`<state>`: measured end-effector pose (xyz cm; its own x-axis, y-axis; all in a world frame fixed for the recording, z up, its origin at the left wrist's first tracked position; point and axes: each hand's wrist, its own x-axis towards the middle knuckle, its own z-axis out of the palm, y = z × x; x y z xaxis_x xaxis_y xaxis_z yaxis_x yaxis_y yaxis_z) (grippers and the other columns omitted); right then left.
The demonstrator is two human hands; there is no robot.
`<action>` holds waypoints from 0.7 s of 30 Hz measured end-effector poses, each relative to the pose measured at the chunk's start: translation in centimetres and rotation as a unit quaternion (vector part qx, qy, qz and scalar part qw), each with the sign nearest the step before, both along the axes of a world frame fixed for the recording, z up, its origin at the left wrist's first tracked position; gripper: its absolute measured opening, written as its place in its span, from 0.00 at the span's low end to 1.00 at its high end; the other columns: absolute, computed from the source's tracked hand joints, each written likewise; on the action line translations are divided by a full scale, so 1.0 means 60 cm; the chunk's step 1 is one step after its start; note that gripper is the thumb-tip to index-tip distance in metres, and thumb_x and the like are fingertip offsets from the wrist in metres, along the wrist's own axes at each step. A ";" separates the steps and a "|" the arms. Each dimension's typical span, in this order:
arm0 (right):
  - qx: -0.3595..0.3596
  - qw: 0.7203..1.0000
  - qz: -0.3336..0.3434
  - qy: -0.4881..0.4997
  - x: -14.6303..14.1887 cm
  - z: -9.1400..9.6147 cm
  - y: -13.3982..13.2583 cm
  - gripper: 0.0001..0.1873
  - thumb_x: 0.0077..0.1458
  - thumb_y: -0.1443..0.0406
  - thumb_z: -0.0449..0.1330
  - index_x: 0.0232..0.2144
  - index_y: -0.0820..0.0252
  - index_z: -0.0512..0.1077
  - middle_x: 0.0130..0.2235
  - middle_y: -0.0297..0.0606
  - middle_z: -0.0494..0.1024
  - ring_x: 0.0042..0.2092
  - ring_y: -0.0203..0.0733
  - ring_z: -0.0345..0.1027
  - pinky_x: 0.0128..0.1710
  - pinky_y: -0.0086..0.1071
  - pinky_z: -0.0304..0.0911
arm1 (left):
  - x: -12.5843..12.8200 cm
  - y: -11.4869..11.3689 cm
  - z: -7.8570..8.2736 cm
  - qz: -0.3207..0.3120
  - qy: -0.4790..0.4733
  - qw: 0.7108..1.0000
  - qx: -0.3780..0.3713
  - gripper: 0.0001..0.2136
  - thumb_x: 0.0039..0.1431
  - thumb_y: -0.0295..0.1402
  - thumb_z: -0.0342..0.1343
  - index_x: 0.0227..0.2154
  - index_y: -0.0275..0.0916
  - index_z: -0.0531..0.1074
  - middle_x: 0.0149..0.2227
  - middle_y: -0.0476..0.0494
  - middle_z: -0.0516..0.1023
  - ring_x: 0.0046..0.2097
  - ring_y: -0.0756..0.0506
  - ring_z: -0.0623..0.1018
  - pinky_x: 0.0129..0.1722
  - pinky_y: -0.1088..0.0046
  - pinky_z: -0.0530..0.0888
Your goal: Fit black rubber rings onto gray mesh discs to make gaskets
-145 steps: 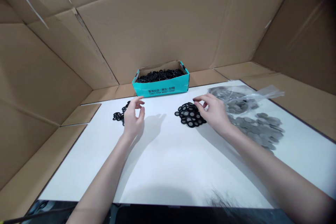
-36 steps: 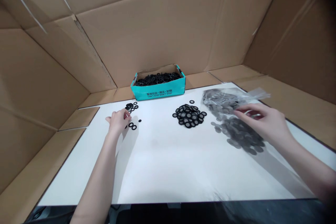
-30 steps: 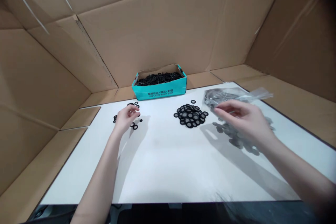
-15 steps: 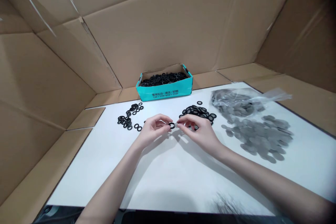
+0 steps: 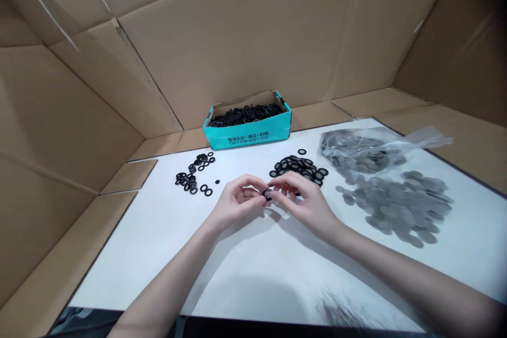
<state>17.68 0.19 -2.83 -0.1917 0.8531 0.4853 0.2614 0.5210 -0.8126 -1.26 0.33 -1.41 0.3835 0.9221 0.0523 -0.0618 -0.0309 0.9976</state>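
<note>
Over the middle of the white table, my left hand (image 5: 237, 199) pinches a small black ring (image 5: 264, 196) between thumb and fingertips. My right hand (image 5: 304, 198) is closed at the other side, its thumb and fingertips on a thin grey disc (image 5: 269, 193) that lies against the ring's opening. Whether the disc is fully seated inside the ring I cannot tell, as fingertips cover part of both. Just behind my right hand is a pile of black rings with grey centres (image 5: 295, 165). Loose black rings (image 5: 190, 182) lie to the left of my left hand.
A turquoise box (image 5: 249, 137) full of black rings stands at the back. On the right, grey discs (image 5: 400, 206) are heaped in front of a clear plastic bag (image 5: 356, 148) holding more discs. Cardboard walls (image 5: 253, 37) enclose the table. A small black dot (image 5: 217, 181) lies near my left hand.
The grey disc has moved left from beside the ring to over its opening. Both hands have come closer together, the left one shifting right with the ring.
</note>
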 end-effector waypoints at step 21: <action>0.011 0.998 0.043 -0.042 0.007 -0.017 0.012 0.06 0.59 0.67 0.59 0.29 0.57 0.74 0.40 0.42 0.76 0.43 0.44 0.72 0.40 0.37 0.67 | 0.011 -0.005 0.000 0.073 0.103 0.983 0.132 0.07 0.58 0.33 0.61 0.38 0.38 0.74 0.36 0.46 0.76 0.37 0.50 0.75 0.39 0.75 0.72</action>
<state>18.12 0.89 -3.87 -0.3057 0.8204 0.4831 0.2818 0.5627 -0.7772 -0.58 0.03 -1.44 0.2764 0.9327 0.2317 0.1652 -0.2836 0.9446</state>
